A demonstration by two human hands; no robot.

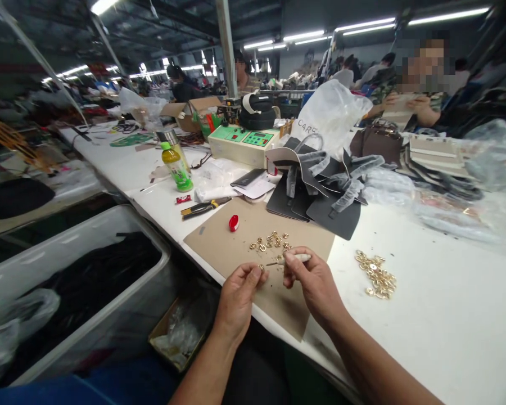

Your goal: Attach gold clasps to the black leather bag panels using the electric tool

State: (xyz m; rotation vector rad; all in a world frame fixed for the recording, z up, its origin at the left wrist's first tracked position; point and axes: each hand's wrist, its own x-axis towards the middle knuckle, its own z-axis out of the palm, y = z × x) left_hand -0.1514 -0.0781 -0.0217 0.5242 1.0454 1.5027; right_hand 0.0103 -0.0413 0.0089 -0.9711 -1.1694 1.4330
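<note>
My left hand [242, 292] pinches a small gold metal fitting [261, 268] between thumb and fingers, low over the brown board [219, 242]. In my right hand [310, 275] is a screwdriver with a pale handle [302, 257], its thin shaft pointing left at the fitting. Whether the tip touches the fitting is too small to tell. Several loose gold fittings [271, 241] lie on the board just beyond my hands. A larger heap of gold fittings [377, 274] lies on the white table to the right. A red oval object [234, 223] rests on the board.
Pliers [204, 207] and a green-capped bottle [176, 167] stand or lie at the board's far left. Behind are black leather pieces [316, 197] and a control box [240, 147]. A grey bin [109, 304] sits left of the table [425, 292]. A co-worker [421, 84] handles a piece at back right.
</note>
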